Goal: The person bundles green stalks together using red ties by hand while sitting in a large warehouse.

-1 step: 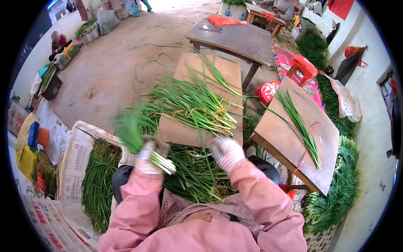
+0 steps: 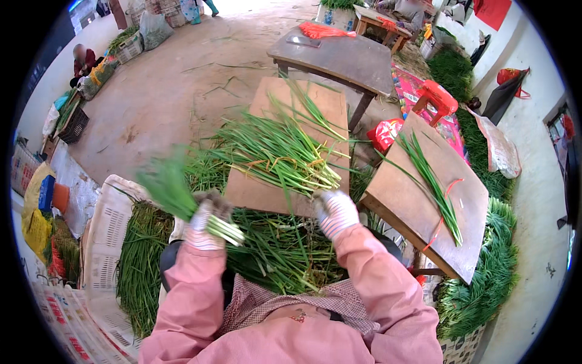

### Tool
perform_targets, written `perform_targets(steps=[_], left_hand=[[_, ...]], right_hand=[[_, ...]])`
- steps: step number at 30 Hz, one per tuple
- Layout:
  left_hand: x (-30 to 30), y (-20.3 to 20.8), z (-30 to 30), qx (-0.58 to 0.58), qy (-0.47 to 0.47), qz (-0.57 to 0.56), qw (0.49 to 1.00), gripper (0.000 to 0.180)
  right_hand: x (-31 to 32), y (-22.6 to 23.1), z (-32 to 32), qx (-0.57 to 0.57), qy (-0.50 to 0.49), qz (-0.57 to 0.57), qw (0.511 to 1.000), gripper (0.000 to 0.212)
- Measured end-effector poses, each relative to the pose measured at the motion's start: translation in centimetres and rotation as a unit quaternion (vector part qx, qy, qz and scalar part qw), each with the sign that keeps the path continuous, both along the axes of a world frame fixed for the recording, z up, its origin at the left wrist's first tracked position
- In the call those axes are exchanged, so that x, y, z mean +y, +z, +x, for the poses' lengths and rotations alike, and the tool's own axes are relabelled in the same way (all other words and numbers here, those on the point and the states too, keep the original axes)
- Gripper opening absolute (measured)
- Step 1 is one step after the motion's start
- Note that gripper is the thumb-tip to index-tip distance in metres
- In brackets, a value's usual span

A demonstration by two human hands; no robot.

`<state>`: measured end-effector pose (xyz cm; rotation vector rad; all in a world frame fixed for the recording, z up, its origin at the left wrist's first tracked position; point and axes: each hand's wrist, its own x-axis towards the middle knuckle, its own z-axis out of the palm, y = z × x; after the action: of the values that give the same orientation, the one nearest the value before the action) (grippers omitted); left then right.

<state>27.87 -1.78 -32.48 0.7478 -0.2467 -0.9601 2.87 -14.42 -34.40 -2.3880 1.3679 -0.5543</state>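
My left hand [image 2: 209,215], in a striped work glove with dark fingers, is closed round a bunch of green chives [image 2: 163,188]. Its pale cut stem ends stick out toward my lap, and its leafy end is smeared by motion. My right hand [image 2: 334,212], gloved the same way, is beside the pale ends of a loose chive pile [image 2: 276,155] on a brown board [image 2: 242,189] in front of me. The right fingers are curled in; whatever they pinch, if anything, is hidden. More chives [image 2: 279,255] lie heaped across my lap, below the board.
A small wooden table [image 2: 388,188] at my right bears a few chives and red ties [image 2: 442,209]. A white crate [image 2: 109,230] of chives stands at my left. Ahead are a dark table [image 2: 345,54] with red ties and a red stool [image 2: 439,100]. A person [image 2: 83,64] sits far left.
My left hand has moved left with the bunch of chives. My right hand has shifted slightly right and away from me, toward the stem ends of the pile.
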Motion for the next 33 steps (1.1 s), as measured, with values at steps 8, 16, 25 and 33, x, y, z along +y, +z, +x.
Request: perform_targets(steps=[8, 16, 25, 33], left_hand=[[-3.0, -0.2, -4.6, 0.183, -0.124, 0.04, 0.974, 0.027], [-9.8, -8.4, -7.4, 0.231, -0.156, 0.111, 0.954, 0.009], [-1.5, -2.1, -1.9, 0.046, 0.067, 0.068, 0.994, 0.042], [0.6, 1.3, -0.9, 0.03, -0.013, 0.016, 0.999, 0.029]], right_hand=[[-7.3, -1.5, 0.7, 0.225, -0.114, 0.124, 0.96, 0.06], [-12.1, -2.1, 0.0, -0.036, -0.024, 0.021, 0.999, 0.019], [-8.1, 4.2, -0.7, 0.32, 0.014, -0.033, 0.947, 0.028], [-14.1, 8.8, -5.9, 0.131, 0.078, -0.102, 0.983, 0.02]])
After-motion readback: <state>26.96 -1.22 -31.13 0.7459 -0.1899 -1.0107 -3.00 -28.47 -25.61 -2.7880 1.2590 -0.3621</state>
